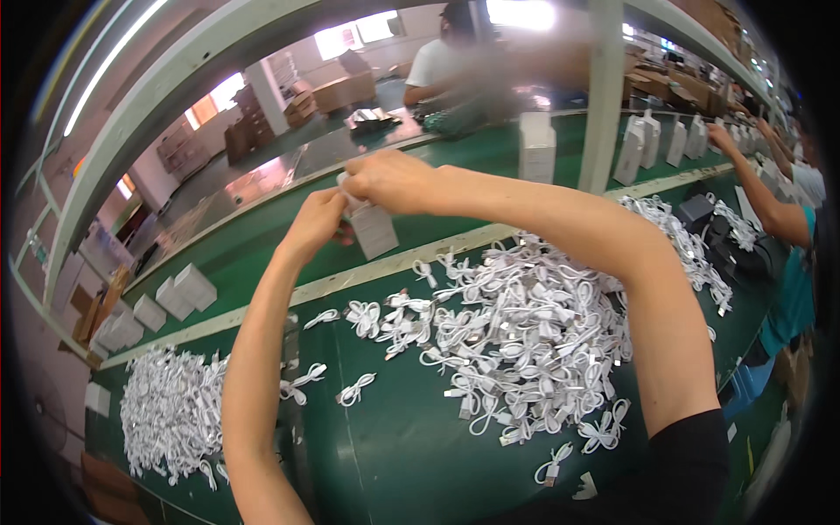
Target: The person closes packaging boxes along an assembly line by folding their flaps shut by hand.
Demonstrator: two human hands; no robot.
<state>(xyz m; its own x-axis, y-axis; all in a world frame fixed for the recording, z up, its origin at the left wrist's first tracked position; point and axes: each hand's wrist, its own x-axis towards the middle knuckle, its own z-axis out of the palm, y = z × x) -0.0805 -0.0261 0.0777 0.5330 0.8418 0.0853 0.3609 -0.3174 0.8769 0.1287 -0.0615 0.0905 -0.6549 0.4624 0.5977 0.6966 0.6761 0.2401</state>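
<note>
left hand + right hand: together, clamped at white box's top | risk: we crease it, pressing unevenly

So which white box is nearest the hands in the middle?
The box just below the right hand and beside the left hand; other white boxes stand farther away.

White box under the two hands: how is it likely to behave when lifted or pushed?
The white box should feel stiff, given its flat faces and straight edges. It looks taller than wide, so a high push might tip it. Smooth-looking sides could make it slippery.
</note>
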